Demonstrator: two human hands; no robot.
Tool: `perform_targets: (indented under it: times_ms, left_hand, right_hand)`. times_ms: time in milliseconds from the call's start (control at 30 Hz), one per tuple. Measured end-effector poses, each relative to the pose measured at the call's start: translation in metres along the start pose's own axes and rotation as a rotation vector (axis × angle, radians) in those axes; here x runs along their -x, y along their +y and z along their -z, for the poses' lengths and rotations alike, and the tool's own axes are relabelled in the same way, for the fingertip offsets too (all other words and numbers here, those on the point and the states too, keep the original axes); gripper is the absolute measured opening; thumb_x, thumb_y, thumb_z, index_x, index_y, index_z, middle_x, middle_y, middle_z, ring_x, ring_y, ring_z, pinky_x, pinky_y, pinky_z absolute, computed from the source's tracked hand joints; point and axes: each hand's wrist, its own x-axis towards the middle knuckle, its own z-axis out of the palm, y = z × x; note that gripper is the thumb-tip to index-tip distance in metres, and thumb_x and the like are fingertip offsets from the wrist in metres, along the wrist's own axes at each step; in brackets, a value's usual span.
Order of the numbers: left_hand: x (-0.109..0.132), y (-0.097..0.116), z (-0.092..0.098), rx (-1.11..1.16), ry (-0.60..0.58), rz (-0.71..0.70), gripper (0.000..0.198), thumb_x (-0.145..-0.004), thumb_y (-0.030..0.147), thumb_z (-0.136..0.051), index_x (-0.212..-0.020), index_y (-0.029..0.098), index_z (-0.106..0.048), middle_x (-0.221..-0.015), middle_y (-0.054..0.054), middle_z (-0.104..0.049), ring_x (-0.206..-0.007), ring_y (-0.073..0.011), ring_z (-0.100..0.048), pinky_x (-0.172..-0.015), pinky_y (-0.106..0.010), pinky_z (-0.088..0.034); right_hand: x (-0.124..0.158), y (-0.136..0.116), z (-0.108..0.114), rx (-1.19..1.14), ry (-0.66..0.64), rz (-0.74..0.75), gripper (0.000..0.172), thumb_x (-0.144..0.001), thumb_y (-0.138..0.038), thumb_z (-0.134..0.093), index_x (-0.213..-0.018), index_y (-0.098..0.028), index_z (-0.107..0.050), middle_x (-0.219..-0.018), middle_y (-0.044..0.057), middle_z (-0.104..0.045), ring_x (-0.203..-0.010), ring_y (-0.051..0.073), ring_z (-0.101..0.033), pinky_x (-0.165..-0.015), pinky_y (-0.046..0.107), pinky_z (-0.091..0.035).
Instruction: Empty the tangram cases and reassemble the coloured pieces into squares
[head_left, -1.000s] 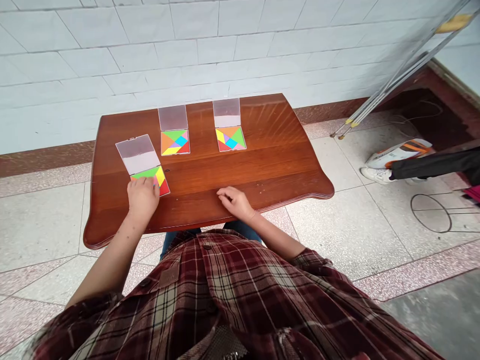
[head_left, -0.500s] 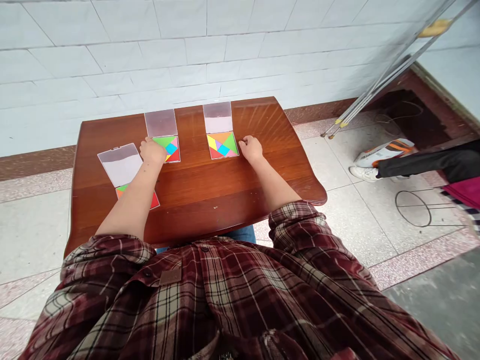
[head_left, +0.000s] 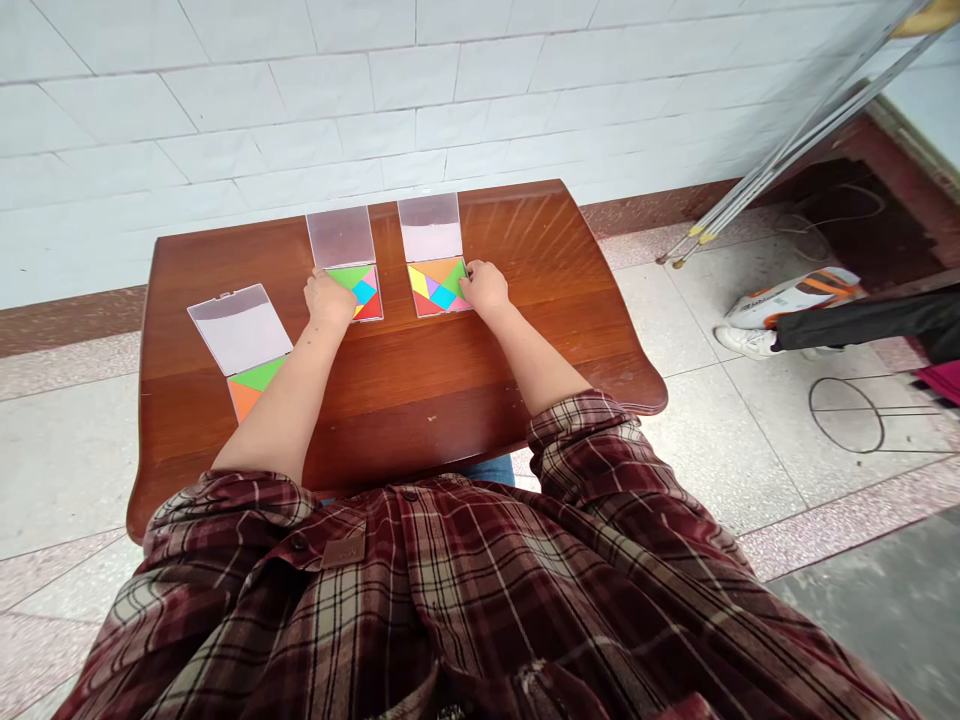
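Observation:
Three tangram boxes lie with their clear lids flipped back, coloured pieces filling their trays. My left hand [head_left: 330, 297] has its fingers curled around the left edge of the middle tangram box [head_left: 340, 238], covering part of its pieces. At the right edge of the right tangram box [head_left: 430, 227], my right hand [head_left: 486, 287] is closed against the side, its fingertips partly hidden. A narrow gap separates these two boxes. The left tangram box [head_left: 244, 330] sits tilted nearer to me, its tray partly hidden under my left forearm.
The brown wooden table [head_left: 420, 380] stands against a white tiled wall [head_left: 315, 100]. On the right are crutches [head_left: 780, 150], a white and orange bag [head_left: 795, 297], a person's leg [head_left: 855, 337] and a wire ring stand [head_left: 847, 415] on the floor.
The middle box has shifted right with my left hand, narrowing the gap to the right box. My right hand has moved left from beside the right box onto its edge.

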Motion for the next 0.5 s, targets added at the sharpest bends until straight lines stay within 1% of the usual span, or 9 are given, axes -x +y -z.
perform_targets:
  times_ms: [100,233,333,400,500]
  left_hand:
    - [-0.003,0.002,-0.01,0.076,-0.006,-0.035,0.059,-0.068,0.003,-0.05,-0.127,0.005,-0.049,-0.124,-0.022,-0.062,-0.123,-0.0353,-0.057,-0.103,-0.053,-0.045]
    - [0.001,0.007,-0.016,0.076,-0.027,-0.08,0.057,-0.069,0.005,-0.051,-0.126,0.006,-0.051,-0.121,-0.022,-0.062,-0.122,-0.0365,-0.057,-0.102,-0.054,-0.046]
    - [0.009,0.01,-0.019,0.06,-0.029,-0.117,0.06,-0.071,0.006,-0.051,-0.131,0.005,-0.049,-0.127,-0.023,-0.06,-0.126,-0.0361,-0.054,-0.107,-0.052,-0.044]
    - [0.012,0.01,-0.021,0.057,-0.018,-0.141,0.062,-0.072,0.007,-0.051,-0.134,0.005,-0.046,-0.131,-0.023,-0.058,-0.129,-0.0353,-0.052,-0.111,-0.051,-0.041]
    - [0.016,0.008,-0.021,0.076,-0.007,-0.163,0.064,-0.074,0.008,-0.051,-0.137,0.008,-0.044,-0.132,-0.021,-0.058,-0.131,-0.0335,-0.05,-0.114,-0.05,-0.038]
  right_hand:
    - [0.001,-0.003,-0.002,-0.01,0.004,0.022,0.017,-0.09,-0.02,-0.053,-0.102,-0.017,-0.064,-0.107,0.013,-0.064,-0.099,0.028,-0.059,-0.087,0.043,-0.048]
    - [0.001,-0.011,-0.004,-0.016,-0.002,0.023,0.017,-0.09,-0.019,-0.052,-0.101,-0.016,-0.064,-0.108,0.014,-0.064,-0.099,0.028,-0.059,-0.089,0.043,-0.048]
    - [0.0,-0.016,-0.006,-0.021,0.002,0.001,0.019,-0.09,-0.018,-0.05,-0.103,-0.015,-0.064,-0.112,0.015,-0.063,-0.098,0.027,-0.06,-0.09,0.044,-0.048]
    - [-0.001,-0.017,-0.007,-0.029,0.007,-0.006,0.02,-0.09,-0.017,-0.049,-0.103,-0.015,-0.063,-0.11,0.015,-0.063,-0.098,0.027,-0.06,-0.09,0.044,-0.049]
    - [-0.002,-0.018,-0.008,-0.023,0.007,-0.012,0.022,-0.09,-0.016,-0.047,-0.104,-0.015,-0.064,-0.11,0.015,-0.063,-0.099,0.027,-0.061,-0.09,0.044,-0.048]
